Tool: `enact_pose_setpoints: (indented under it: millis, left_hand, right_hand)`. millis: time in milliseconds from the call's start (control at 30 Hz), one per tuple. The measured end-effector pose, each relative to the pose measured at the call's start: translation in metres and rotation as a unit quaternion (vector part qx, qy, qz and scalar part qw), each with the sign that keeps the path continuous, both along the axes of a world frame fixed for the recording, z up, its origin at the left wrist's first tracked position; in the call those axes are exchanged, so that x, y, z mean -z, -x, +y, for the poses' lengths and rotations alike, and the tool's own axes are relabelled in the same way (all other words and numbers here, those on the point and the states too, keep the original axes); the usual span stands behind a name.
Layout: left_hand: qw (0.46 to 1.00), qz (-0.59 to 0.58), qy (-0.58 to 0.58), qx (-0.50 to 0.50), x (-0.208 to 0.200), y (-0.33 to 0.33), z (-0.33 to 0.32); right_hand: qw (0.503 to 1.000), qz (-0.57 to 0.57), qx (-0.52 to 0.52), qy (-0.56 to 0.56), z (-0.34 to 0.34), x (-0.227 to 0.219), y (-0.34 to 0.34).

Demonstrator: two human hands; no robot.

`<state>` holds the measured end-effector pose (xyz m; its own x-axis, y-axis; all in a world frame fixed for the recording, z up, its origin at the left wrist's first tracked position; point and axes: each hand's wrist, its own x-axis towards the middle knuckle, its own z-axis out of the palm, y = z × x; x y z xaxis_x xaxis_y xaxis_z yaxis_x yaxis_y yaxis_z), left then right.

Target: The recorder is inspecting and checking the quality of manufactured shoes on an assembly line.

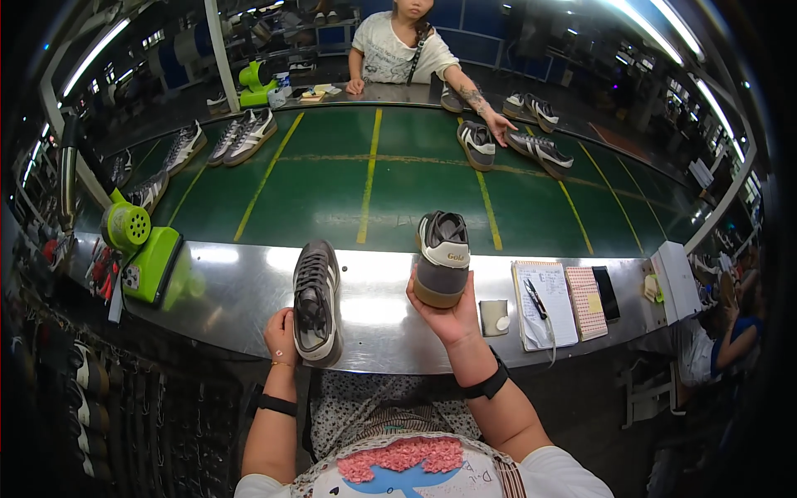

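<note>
In my right hand, a dark grey sneaker is held up over the metal ledge, its pale heel tab and brown gum sole facing me. The palm and fingers cup it from below. To the left, a second grey sneaker with dark laces and pale side stripes lies on the ledge, toe pointing away. Close against its left side is my left hand, fingers curled in at the ledge's front edge. Its palm is turned out of sight, so whatever it may hold is hidden.
A green conveyor belt with yellow lines runs beyond the metal ledge. Across it, a co-worker's hand reaches to a sneaker. A green device stands at left; an open notebook and a phone lie at right.
</note>
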<state>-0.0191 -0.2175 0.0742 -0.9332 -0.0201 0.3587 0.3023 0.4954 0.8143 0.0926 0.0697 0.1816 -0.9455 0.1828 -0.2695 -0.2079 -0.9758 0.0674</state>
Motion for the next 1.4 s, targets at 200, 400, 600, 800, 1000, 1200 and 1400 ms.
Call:
enact_pose_setpoints:
  millis: [200,400,600,800,1000,1200,1400]
  left_hand:
    - [1.0,0.009,0.011,0.004,0.004,0.002,0.003]
    - [1.0,-0.018,0.012,-0.008,-0.003,-0.002,-0.004]
    - [0.999,-0.008,0.033,0.012,-0.008,-0.004,0.008]
    - [0.999,-0.001,0.038,-0.006,-0.015,-0.007,0.005]
    - [0.999,-0.001,0.038,-0.001,-0.013,-0.01,0.005]
    - [0.998,0.029,0.047,0.004,-0.014,-0.011,0.009]
    - [0.992,0.036,-0.113,-0.054,-0.051,-0.039,0.023]
  right_hand:
    - [0.999,-0.013,0.01,-0.029,0.002,-0.001,-0.001]
    - [1.0,-0.022,-0.004,-0.02,-0.004,0.0,0.002]
    - [0.994,-0.019,-0.076,-0.08,-0.004,0.016,-0.022]
    - [0.845,-0.084,-0.091,-0.52,0.002,0.064,-0.03]
    - [0.612,-0.186,-0.106,-0.761,0.005,0.049,-0.039]
    - [0.545,-0.156,-0.108,-0.817,-0.008,0.078,-0.046]
    - [0.338,-0.082,0.046,-0.936,-0.031,0.082,-0.051]
